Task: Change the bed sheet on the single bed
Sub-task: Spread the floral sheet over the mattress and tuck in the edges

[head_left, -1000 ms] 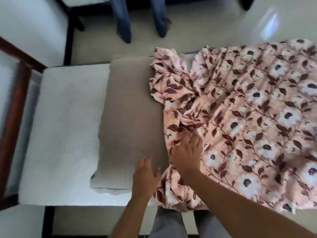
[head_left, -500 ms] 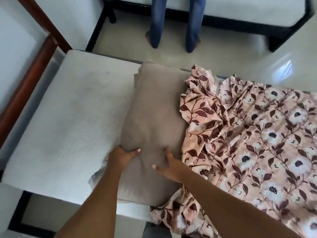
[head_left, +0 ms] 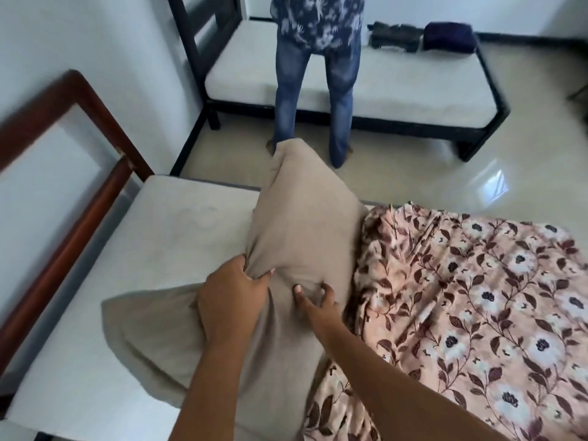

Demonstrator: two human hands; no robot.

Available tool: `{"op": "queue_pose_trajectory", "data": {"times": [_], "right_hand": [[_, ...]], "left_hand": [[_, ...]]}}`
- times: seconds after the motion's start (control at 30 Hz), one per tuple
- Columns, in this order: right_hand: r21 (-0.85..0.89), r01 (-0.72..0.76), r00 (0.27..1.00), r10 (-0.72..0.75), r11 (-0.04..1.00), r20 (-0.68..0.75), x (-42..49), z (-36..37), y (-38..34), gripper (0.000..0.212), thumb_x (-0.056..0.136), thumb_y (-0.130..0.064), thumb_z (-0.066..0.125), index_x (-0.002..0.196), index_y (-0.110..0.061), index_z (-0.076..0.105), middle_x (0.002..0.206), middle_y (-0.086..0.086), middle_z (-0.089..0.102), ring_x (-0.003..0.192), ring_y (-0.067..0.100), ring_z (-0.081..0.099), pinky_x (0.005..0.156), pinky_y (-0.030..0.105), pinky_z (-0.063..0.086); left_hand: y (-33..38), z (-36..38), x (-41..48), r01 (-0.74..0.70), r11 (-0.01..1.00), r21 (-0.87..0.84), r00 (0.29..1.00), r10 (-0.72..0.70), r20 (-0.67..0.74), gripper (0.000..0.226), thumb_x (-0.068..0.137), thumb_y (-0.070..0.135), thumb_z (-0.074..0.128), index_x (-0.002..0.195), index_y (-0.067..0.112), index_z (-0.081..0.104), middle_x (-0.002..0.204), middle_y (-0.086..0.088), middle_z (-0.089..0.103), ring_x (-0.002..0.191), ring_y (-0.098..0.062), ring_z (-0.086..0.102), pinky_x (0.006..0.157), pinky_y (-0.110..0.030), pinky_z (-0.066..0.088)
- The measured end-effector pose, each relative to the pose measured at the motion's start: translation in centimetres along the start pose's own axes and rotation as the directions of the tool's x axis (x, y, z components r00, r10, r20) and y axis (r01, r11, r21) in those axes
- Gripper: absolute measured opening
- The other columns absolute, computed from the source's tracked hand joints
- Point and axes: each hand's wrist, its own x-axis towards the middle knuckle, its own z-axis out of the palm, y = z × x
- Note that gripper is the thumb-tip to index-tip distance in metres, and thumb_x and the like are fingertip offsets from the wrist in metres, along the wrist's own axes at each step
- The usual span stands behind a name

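Observation:
A beige pillow [head_left: 305, 218] stands tilted up off the bare white mattress [head_left: 178, 237] of the single bed. My left hand [head_left: 230, 297] grips a bunch of the pillow's cloth on its left side. My right hand [head_left: 315, 300] digs its curled fingers and thumb into the pillow just to the right. A pink floral bed sheet [head_left: 477, 313] lies crumpled over the right part of the mattress, touching the pillow's right edge.
A brown wooden headboard [head_left: 73, 192] stands at the left against the white wall. A person in jeans [head_left: 315, 81] stands on the tiled floor beyond the bed. Behind them is a second bed [head_left: 397, 87] with dark folded cloths [head_left: 420, 36] on it.
My hands left the floral sheet, went to the pillow and gripped it. The pillow has been lifted from lying flat, its far end now raised. The camera view tilted up.

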Motion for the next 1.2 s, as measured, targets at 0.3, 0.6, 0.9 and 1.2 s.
{"op": "queue_pose_trajectory", "data": {"times": [0.3, 0.6, 0.9, 1.2], "right_hand": [[0.408, -0.257, 0.919, 0.091, 0.876, 0.385, -3.5, -0.9, -4.1, 0.104, 0.053, -0.098, 0.062, 0.139, -0.04, 0.049, 0.136, -0.007, 0.058, 0.121, 0.02, 0.058, 0.107, 0.045, 0.047], [0.564, 0.034, 0.989, 0.054, 0.825, -0.138, -4.8, -16.7, -3.7, 0.109, 0.053, -0.089, 0.071, 0.132, -0.015, 0.057, 0.125, 0.004, 0.064, 0.109, 0.029, 0.061, 0.102, 0.043, 0.048], [0.497, 0.293, 0.763, 0.114, 0.817, -0.636, -7.7, -41.4, 6.5, 0.054, 0.091, -0.04, 0.073, 0.134, -0.013, 0.055, 0.115, 0.005, 0.061, 0.101, 0.025, 0.055, 0.09, 0.028, 0.042], [0.257, 0.224, 0.553, 0.094, 0.94, -0.828, -5.9, -61.3, 15.9, 0.02, 0.094, -0.045, 0.057, 0.097, -0.026, 0.057, 0.092, 0.007, 0.068, 0.089, 0.036, 0.066, 0.081, 0.044, 0.054]], "left_hand": [[8.4, -10.5, -0.4, -0.274, 0.945, -0.181, 0.949, 0.235, -0.209, 0.04, 0.079, 0.044, 0.079, 0.066, 0.016, 0.053, 0.063, 0.001, 0.058, 0.061, -0.023, 0.055, 0.062, -0.042, 0.05], [20.3, -6.7, -5.7, -0.385, 0.799, -0.461, 0.922, 0.36, -0.145, 0.048, 0.078, 0.055, 0.077, 0.066, 0.015, 0.053, 0.065, 0.001, 0.061, 0.065, -0.024, 0.059, 0.064, -0.044, 0.052], [31.8, 6.8, -15.0, -0.192, 0.667, -0.72, 0.897, 0.417, 0.147, 0.043, 0.075, 0.061, 0.074, 0.09, 0.021, 0.068, 0.089, 0.01, 0.073, 0.09, -0.012, 0.069, 0.085, -0.038, 0.054], [39.1, 23.5, -23.6, -0.14, 0.779, -0.612, 0.798, 0.454, 0.396, 0.041, 0.093, 0.039, 0.068, 0.117, 0.007, 0.062, 0.123, -0.011, 0.063, 0.118, -0.028, 0.057, 0.107, -0.04, 0.043]]}}
